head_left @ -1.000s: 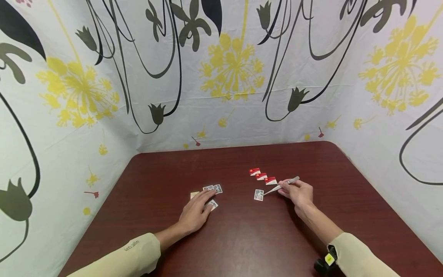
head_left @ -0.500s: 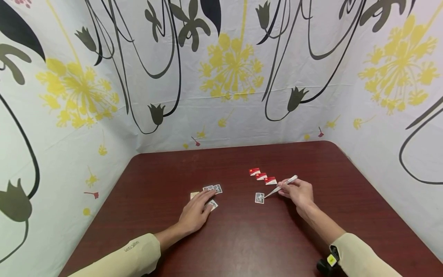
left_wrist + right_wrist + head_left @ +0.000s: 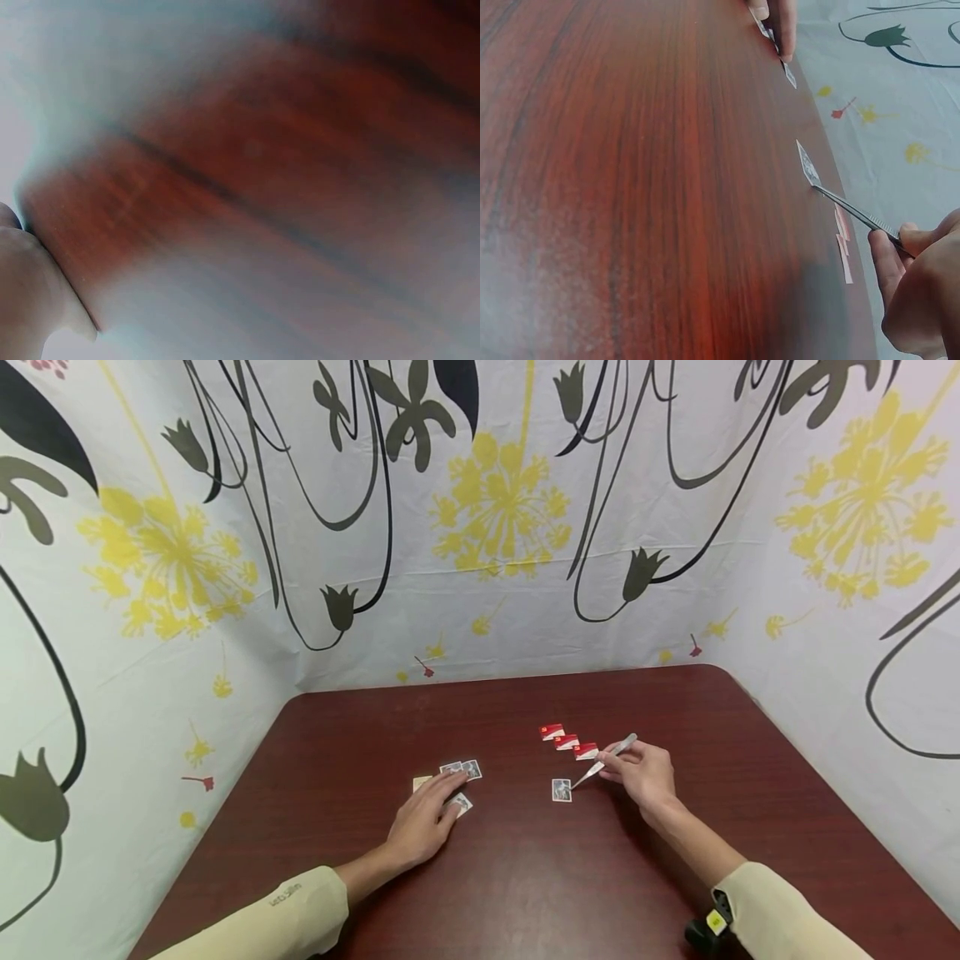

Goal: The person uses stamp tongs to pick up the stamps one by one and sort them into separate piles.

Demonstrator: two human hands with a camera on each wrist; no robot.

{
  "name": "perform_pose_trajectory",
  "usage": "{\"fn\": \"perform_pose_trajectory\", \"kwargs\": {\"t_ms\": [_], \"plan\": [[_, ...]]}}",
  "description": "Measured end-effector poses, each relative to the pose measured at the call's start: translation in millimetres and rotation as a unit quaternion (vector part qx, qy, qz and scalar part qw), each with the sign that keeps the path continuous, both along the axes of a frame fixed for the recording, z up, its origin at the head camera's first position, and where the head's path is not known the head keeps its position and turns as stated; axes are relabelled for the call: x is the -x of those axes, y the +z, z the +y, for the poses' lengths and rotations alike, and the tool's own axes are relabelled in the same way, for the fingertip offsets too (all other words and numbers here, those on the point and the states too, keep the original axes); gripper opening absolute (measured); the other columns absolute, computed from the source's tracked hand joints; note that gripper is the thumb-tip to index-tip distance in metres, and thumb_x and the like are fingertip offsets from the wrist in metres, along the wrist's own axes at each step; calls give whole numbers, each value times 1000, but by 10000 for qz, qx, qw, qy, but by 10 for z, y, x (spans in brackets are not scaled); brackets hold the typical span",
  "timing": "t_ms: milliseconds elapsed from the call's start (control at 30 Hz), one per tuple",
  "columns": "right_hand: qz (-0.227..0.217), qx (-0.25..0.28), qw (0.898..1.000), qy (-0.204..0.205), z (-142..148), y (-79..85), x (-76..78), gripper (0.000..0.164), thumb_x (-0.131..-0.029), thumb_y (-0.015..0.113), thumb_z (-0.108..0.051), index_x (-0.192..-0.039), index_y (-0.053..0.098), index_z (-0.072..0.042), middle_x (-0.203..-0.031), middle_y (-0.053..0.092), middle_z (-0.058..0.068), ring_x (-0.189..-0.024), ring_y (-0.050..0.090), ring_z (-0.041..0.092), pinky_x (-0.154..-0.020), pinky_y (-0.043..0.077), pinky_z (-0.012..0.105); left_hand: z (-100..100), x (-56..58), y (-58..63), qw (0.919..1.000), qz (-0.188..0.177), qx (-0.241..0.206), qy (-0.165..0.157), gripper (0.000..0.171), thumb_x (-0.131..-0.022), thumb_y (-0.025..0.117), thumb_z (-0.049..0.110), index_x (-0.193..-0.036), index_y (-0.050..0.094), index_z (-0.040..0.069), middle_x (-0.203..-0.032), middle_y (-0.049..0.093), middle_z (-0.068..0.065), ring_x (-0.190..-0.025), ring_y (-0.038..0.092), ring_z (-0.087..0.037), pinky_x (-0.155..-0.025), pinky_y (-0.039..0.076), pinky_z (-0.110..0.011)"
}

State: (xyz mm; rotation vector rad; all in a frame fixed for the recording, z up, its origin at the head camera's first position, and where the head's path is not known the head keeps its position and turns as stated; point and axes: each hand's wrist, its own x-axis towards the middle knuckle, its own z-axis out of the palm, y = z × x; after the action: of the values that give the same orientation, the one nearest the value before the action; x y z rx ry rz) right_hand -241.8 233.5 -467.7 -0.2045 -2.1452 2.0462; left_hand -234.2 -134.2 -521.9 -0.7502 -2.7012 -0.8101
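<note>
In the head view my right hand [image 3: 641, 777] pinches a pair of metal tweezers [image 3: 609, 758]. Their tips touch the right edge of a small grey-and-white stamp [image 3: 562, 790]. The right wrist view shows the same tweezers [image 3: 862, 215] meeting the near corner of that stamp [image 3: 808, 166]. My left hand [image 3: 422, 818] rests flat on the table, fingers extended over a group of small stamps. Grey stamps [image 3: 471, 769] show beyond its fingertips, another stamp [image 3: 461, 804] near the thumb, and a yellowish one [image 3: 422, 782] to the left. The rest of that group is hidden beneath the hand.
Three red-and-white stamps [image 3: 567, 742] lie in a diagonal row just beyond the tweezers. The dark red-brown table [image 3: 510, 877] meets a white cloth backdrop [image 3: 480, 635] with floral print at its far edge. The left wrist view is mostly blurred.
The grey stamp at the tweezers has slid slightly toward me. My right hand has shifted a little to the left with the tweezers. The left hand stays still.
</note>
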Motion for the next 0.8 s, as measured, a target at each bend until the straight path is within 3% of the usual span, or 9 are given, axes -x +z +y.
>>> {"fn": "perform_pose_trajectory", "kwargs": {"t_ms": [300,633,800], "plan": [[131,-190,9997,35,-1,24,2,23,-99,71,6,-114,63,21,-99,77,26,-77,75,10,-75,63,31,2,-7,13,10000,-12,-15,-26,50,-105,65,14,-154,57,10,-156,57,-9,-148,46,-34,-117,39,-57],[408,-1112,9930,37,1,31,22,18,-98,75,0,-108,70,14,-96,77,25,-77,77,13,-73,63,29,10,-20,34,10000,-55,6,-16,50,-105,64,12,-154,56,9,-156,57,-8,-149,46,-35,-117,39,-57],[508,-1336,9897,67,6,47,13,17,-97,76,-2,-106,71,12,-95,78,24,-79,79,19,-74,63,34,8,-22,37,10000,-52,-11,-30,50,-105,64,12,-154,56,9,-156,57,-8,-148,46,-35,-117,39,-58]]}}
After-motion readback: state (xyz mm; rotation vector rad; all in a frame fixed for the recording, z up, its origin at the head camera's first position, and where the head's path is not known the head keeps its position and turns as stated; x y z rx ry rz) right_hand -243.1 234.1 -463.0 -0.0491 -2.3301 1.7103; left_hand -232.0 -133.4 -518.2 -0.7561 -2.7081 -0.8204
